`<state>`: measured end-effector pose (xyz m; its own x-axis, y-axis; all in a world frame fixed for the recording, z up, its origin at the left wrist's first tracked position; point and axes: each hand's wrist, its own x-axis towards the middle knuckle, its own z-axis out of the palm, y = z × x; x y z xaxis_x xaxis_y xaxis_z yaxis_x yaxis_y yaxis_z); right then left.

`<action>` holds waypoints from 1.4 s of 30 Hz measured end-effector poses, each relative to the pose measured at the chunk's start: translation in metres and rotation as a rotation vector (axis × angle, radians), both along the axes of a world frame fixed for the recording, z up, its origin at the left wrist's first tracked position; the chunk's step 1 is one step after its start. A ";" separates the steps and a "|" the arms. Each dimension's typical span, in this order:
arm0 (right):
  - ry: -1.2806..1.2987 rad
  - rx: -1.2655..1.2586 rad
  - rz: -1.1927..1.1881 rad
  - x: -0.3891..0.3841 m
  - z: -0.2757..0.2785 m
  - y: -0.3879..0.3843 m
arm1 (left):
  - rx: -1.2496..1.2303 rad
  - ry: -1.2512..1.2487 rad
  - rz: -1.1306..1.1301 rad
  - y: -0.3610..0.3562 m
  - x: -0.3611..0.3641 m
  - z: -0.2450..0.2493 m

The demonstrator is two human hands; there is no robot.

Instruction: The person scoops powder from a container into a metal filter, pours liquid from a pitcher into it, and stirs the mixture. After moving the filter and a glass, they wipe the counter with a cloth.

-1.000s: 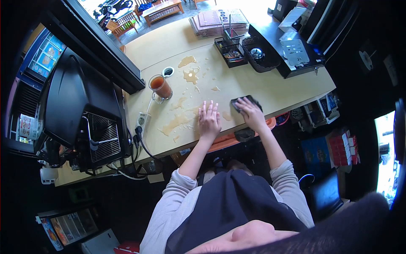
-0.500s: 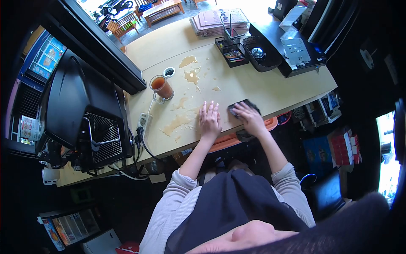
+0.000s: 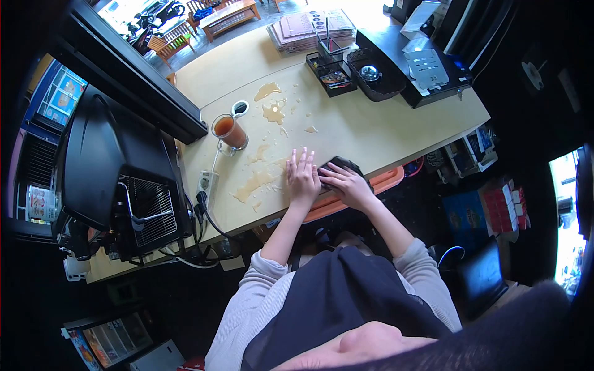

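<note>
Beside the left hand [image 3: 303, 176] lie a spill [image 3: 257, 181] and glass [image 3: 229, 132].

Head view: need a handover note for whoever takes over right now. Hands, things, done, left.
Left hand: open, flat on the table at the edge of the spill.
Right hand: pressing a dark cloth on the table, right beside the left hand.
Spill: brown puddles from the left hand out to the mug and beyond it.
Done: no liquid shows right of the cloth.
Left: the puddles by the left hand and further out, not yet wiped.
</note>
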<state>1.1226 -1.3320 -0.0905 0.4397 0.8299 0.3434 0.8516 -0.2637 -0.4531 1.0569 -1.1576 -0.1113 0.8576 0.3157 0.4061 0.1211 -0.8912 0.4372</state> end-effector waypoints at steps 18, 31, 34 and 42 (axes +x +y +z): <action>-0.088 0.026 -0.141 0.016 -0.012 0.041 | -0.031 -0.014 -0.013 -0.001 0.000 0.006; 0.021 0.093 -0.437 0.049 -0.004 -0.046 | 0.047 0.038 -0.016 -0.003 0.004 0.003; -0.085 0.035 -0.529 0.066 -0.012 -0.015 | 0.049 0.052 -0.014 -0.003 0.002 0.003; -0.075 -0.070 -0.089 0.018 -0.008 0.024 | 0.020 0.014 -0.013 -0.001 0.000 0.004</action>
<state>1.1402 -1.3077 -0.0989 0.4876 0.8118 0.3211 0.8544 -0.3681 -0.3668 1.0570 -1.1584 -0.1070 0.8670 0.2964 0.4006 0.1154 -0.9014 0.4173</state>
